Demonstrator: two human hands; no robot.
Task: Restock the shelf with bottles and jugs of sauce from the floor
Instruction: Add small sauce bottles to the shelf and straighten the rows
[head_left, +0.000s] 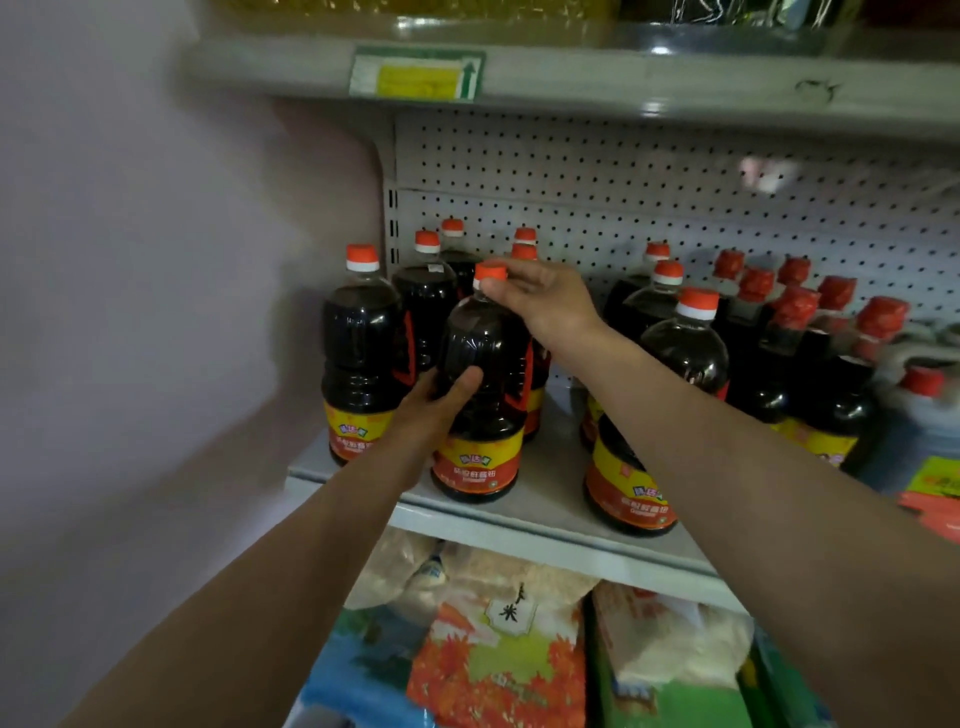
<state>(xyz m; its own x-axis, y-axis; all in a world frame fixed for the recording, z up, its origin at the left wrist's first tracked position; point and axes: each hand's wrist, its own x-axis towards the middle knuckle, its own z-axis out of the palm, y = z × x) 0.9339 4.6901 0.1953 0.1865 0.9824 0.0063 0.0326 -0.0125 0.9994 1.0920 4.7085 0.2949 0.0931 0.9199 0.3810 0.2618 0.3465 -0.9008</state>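
Dark bottle (480, 384) between both hands' fingers (506, 288)

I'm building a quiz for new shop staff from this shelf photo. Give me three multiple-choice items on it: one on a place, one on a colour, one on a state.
1. Where does the right hand touch the held bottle?
A. its cap
B. its label
C. its base

2. What colour is that bottle's cap?
A. green
B. orange-red
C. white all over

3. How does the held bottle stand?
A. lying on its side
B. upside down
C. upright at the front of the shelf

Answers:
1 A, the fingers close over the cap while the left hand grips the body.
2 B, it matches the neighbouring bottles' caps.
3 C, cap up, base at the shelf's front.
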